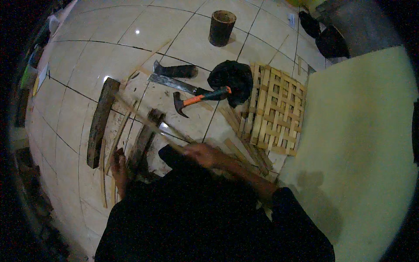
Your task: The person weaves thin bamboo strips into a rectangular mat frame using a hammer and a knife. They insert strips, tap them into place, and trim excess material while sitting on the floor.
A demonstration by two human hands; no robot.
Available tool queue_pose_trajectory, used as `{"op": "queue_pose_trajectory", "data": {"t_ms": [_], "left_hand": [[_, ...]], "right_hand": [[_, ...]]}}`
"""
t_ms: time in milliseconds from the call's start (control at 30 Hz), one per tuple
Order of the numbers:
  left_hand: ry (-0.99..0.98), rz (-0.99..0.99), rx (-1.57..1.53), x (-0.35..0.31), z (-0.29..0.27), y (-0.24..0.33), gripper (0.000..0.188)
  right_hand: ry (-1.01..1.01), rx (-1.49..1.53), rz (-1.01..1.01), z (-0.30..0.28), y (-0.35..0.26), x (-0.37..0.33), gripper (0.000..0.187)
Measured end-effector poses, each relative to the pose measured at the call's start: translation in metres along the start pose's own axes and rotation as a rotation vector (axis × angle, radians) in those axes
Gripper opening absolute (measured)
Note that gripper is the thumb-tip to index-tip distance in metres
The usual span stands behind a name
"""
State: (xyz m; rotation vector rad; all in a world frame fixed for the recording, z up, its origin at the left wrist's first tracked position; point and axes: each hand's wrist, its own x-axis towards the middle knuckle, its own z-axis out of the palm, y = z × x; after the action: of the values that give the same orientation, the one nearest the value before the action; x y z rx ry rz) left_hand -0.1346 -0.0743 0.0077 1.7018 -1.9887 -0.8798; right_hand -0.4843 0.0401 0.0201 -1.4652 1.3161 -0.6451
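My right hand (pixel 200 155) is closed round the near end of a long thin bamboo strip (pixel 146 121). The strip slants away to the left, slightly blurred, over a dark wooden block (pixel 146 135). My left hand (pixel 118 170) is raised beside that block with its fingers stretched out, apart from the held strip. Loose bamboo strips (pixel 103 177) lie by it. A second rough wooden block (pixel 102 122) rests farther left. Ahead lie a claw hammer (pixel 192 101) with an orange and black handle, a wide-bladed knife (pixel 172 84), and a short-bladed tool with a thick dark handle (pixel 179 71).
A woven bamboo panel (pixel 279 109) lies on the right, with cut strips (pixel 246 148) before it. A black crumpled bundle (pixel 231 81) touches the hammer area. Farther off stands a dark cylindrical pot (pixel 222 30) on the tiled floor (pixel 144 24). A pale wall (pixel 358 131) bounds the right.
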Motion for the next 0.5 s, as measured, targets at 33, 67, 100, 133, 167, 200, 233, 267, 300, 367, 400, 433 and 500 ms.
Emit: {"op": "queue_pose_trajectory", "data": {"t_ms": [33,67,100,133,167,200,233,267,300,367,400,433,500], "left_hand": [[-0.002,-0.051,-0.119,0.006,-0.008,0.005,0.052],[-0.002,-0.092,-0.243,0.012,-0.013,0.012,0.051],[0.0,-0.133,-0.373,0.018,-0.017,0.016,0.049],[-0.006,-0.151,-0.449,0.022,-0.023,0.02,0.048],[0.003,-0.173,-0.543,0.025,-0.027,0.022,0.047],[0.012,-0.194,-0.629,0.026,-0.032,0.024,0.046],[0.025,-0.203,-0.677,0.026,-0.038,0.024,0.045],[0.035,-0.21,-0.726,0.024,-0.045,0.025,0.043],[0.051,-0.224,-0.785,0.019,-0.052,0.025,0.042],[0.007,-0.193,-0.934,0.013,-0.057,0.042,0.04],[-0.007,-0.159,-1.0,0.006,-0.063,0.051,0.039],[-0.013,-0.131,-1.039,0.001,-0.069,0.051,0.038],[0.114,-0.351,-0.85,0.015,-0.089,-0.024,0.04]], "right_hand": [[-0.117,0.028,0.039,0.008,-0.028,0.014,0.023],[-0.168,0.07,-0.026,0.02,-0.028,0.022,0.023],[-0.221,0.102,-0.09,0.03,-0.024,0.028,0.024],[-0.144,0.087,-0.116,0.031,-0.014,0.023,0.023],[-0.071,0.064,-0.139,0.032,-0.004,0.018,0.023],[0.124,-0.004,-0.128,0.023,0.009,0.002,0.023],[0.314,-0.068,-0.119,0.014,0.023,-0.017,0.023],[0.234,-0.053,0.119,-0.014,0.039,-0.039,0.024],[0.144,-0.043,0.359,-0.043,0.056,-0.064,0.026],[0.025,-0.544,0.672,-0.065,0.086,-0.133,0.032],[-0.151,-0.691,0.759,-0.065,0.099,-0.148,0.034],[-0.185,-0.726,0.789,-0.06,0.109,-0.166,0.036],[-0.205,-0.773,0.797,-0.045,0.12,-0.192,0.039]]}}
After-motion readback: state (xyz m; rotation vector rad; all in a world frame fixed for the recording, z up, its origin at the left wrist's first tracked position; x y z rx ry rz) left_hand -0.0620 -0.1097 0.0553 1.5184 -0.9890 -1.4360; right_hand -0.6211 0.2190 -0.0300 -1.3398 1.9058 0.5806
